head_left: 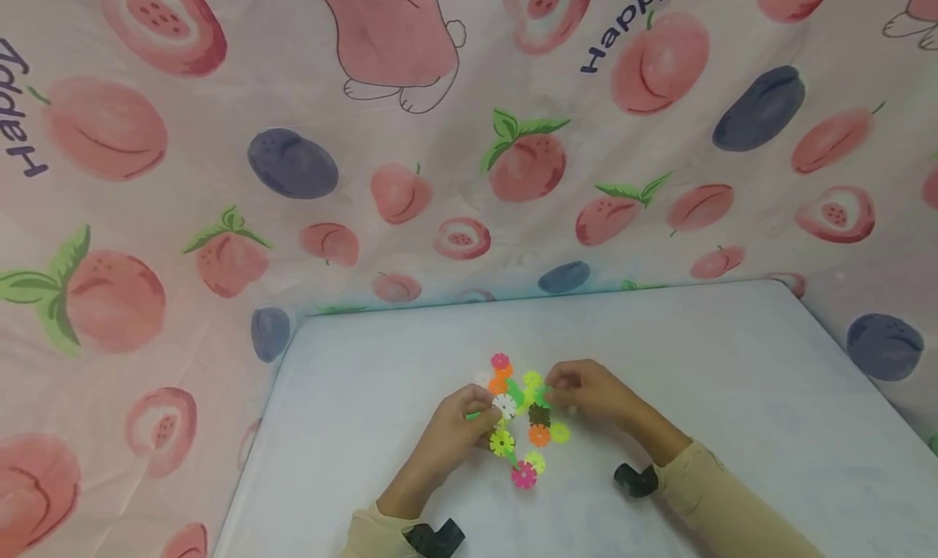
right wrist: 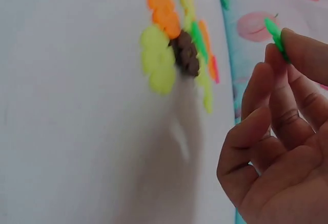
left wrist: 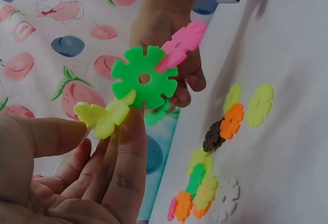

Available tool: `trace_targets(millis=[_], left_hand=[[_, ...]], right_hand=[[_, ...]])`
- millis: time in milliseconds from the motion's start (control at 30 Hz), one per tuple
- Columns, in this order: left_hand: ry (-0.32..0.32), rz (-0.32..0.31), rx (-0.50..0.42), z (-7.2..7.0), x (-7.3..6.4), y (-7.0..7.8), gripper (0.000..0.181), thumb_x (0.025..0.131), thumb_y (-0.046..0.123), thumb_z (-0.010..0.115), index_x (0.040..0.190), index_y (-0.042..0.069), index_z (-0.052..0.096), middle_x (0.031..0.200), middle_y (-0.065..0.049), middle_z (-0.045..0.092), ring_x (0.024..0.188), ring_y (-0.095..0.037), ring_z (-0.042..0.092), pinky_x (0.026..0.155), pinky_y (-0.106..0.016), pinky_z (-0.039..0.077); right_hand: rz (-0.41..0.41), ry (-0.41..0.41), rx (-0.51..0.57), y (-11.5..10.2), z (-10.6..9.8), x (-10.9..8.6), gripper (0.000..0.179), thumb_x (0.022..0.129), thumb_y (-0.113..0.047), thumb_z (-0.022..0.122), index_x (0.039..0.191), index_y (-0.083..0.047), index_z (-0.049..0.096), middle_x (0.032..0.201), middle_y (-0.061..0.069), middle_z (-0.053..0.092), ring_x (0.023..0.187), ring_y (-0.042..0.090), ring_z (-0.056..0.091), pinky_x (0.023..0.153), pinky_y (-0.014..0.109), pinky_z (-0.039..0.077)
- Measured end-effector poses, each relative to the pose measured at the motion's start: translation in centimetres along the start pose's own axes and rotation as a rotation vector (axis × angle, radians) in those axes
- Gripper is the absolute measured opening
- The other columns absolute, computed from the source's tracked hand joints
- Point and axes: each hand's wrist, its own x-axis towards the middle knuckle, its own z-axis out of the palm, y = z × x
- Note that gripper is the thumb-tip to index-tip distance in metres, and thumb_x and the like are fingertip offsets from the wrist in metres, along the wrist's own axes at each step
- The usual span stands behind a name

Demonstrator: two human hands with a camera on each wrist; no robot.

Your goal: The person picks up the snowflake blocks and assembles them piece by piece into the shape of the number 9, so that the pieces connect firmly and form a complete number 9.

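My left hand (head_left: 460, 429) pinches a joined chain of notched plastic snowflake discs between thumb and fingers. In the left wrist view the chain shows a yellow disc (left wrist: 110, 119), a green disc (left wrist: 144, 78) and a pink disc (left wrist: 183, 45). A white disc (head_left: 504, 406) appears at the left fingertips in the head view; whether it is held I cannot tell. My right hand (head_left: 589, 393) pinches a single green disc (right wrist: 278, 39) between thumb and forefinger, seen nearly edge-on. The two hands are apart, facing each other over the table.
Loose discs lie between and beyond the hands on the white table (head_left: 659, 338), among them a brown disc (head_left: 539, 415), an orange disc (head_left: 539, 436) and a yellow disc (head_left: 560, 432). A fruit-print cloth (head_left: 410, 134) hangs behind the table.
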Motion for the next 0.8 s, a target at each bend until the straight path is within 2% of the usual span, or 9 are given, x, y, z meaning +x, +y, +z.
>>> trace_targets(millis=[167,367,600,800], left_hand=[[-0.006,0.003,0.002,0.0,0.0,0.1,0.025,0.099,0.025,0.065,0.113,0.005,0.061,0.105,-0.009,0.072,0.071,-0.015,0.067,0.073,-0.039,0.061],[-0.02,0.019,-0.023,0.1,0.0,0.1,0.025,0.099,0.024,0.064,0.112,0.002,0.061,0.107,-0.017,0.074,0.072,-0.013,0.066,0.072,-0.036,0.06],[-0.045,0.019,-0.03,0.0,0.0,-0.1,0.024,0.1,0.026,0.063,0.108,0.003,0.062,0.105,-0.008,0.078,0.077,-0.014,0.069,0.072,-0.029,0.058],[-0.026,0.005,0.001,0.0,0.0,0.2,0.024,0.1,0.027,0.062,0.11,0.005,0.063,0.103,-0.005,0.078,0.078,-0.014,0.068,0.072,-0.028,0.057]], right_hand=[[-0.042,-0.026,0.06,-1.2,-0.1,-0.6,0.019,0.091,-0.026,0.076,0.101,-0.011,0.071,0.089,0.009,0.071,0.083,0.026,0.063,0.074,0.04,0.054],[-0.081,-0.066,0.156,-2.5,0.0,-1.3,0.018,0.093,-0.022,0.074,0.102,-0.008,0.071,0.097,0.017,0.072,0.091,0.031,0.068,0.084,0.041,0.058],[-0.098,-0.11,0.231,-3.0,0.3,-1.6,0.016,0.096,-0.02,0.07,0.104,-0.006,0.07,0.108,0.023,0.072,0.103,0.035,0.072,0.091,0.036,0.057],[-0.129,-0.122,0.255,-3.0,0.4,-1.7,0.016,0.096,-0.019,0.07,0.104,-0.005,0.071,0.109,0.027,0.072,0.105,0.039,0.072,0.09,0.034,0.057]])
